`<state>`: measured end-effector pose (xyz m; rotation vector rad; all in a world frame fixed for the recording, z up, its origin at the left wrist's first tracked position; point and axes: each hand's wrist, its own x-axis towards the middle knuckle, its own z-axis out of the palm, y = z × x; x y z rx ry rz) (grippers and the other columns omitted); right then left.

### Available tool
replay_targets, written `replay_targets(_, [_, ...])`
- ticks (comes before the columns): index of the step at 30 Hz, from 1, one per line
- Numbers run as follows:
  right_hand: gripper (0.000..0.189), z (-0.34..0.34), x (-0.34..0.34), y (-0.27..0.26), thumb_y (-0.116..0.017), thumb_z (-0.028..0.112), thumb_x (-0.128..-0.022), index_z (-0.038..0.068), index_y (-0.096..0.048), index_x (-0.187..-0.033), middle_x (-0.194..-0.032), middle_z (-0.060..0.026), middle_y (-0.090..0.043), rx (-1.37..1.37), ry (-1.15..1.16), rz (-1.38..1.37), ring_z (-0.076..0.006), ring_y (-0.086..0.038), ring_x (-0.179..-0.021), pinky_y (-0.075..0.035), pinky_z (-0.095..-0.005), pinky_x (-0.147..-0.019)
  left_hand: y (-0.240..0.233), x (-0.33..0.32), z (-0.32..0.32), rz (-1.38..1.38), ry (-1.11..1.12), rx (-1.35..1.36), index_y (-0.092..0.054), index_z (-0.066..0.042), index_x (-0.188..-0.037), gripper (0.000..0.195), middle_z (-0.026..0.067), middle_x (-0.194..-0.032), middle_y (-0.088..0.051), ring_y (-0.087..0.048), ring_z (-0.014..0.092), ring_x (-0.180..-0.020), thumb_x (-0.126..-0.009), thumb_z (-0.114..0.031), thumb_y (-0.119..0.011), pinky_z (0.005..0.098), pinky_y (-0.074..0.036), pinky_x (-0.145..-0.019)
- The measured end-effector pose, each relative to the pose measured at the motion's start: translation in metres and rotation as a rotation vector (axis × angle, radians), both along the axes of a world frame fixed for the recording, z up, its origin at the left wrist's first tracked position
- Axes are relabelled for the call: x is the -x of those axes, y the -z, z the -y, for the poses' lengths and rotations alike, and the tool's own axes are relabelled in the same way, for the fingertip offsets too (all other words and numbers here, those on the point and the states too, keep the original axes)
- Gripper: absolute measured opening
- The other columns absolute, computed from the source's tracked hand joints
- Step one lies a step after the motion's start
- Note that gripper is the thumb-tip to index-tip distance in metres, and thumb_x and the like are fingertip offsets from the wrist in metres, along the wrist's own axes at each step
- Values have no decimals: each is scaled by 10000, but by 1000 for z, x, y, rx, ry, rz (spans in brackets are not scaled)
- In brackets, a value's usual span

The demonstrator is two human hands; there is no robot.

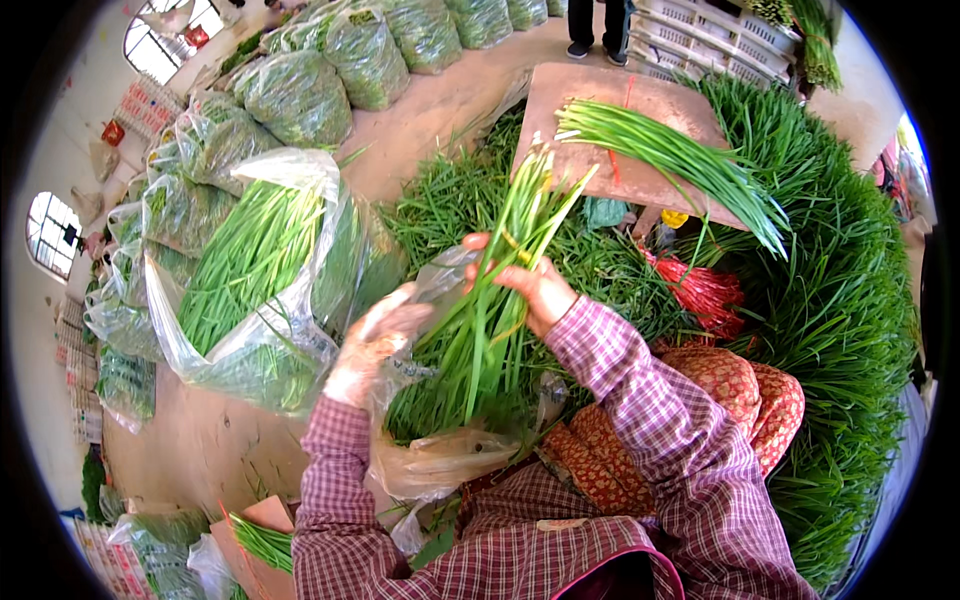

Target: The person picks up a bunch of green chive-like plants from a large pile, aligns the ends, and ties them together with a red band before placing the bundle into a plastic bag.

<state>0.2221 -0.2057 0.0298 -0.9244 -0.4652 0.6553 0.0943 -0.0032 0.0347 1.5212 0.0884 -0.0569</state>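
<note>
My right hand (536,289) grips a bunch of long green stalks with pale ends, probably garlic chives (480,330); the pale ends point up and away. My left hand (382,330) is beside the bunch, at the rim of a clear plastic bag (442,465), its fingers blurred; whether it pinches the plastic is not clear. Leaves of the bunch hang over the bag's mouth. To the left stands a larger open clear bag (247,345) packed with the same greens. A tied bunch (645,142) lies across a reddish board (547,90), over a red string (615,169).
A big heap of loose greens (847,315) curves along the right. Red ties (697,292) hang below the board. Filled bags (292,97) line the far left. White crates (705,45) are stacked behind, near a standing person's legs (596,30). Another board (247,547) lies bottom left.
</note>
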Motion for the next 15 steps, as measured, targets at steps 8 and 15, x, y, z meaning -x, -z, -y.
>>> replay_targets(8, [389,17,12,-20,-602,-3,-814,56,-506,-1186,-1058,-47,-582,76,-66,194,-154,-574,-967,-468,-310,-900,6,-23,74,-203,576,502,-480,-26,-1182,638,148,-1037,-596,-618,233,-828,-746,-452,-671,348,-516,-700])
replay_targets(15, [440,65,-17,-17,-625,111,-817,11,-464,-1214,-1100,-137,-539,493,-142,247,-265,-579,-964,-492,-362,-886,-6,-4,74,-109,151,319,-556,17,-1024,424,90,-741,-594,-552,163,-556,-733,-257,-698,262,-441,-507])
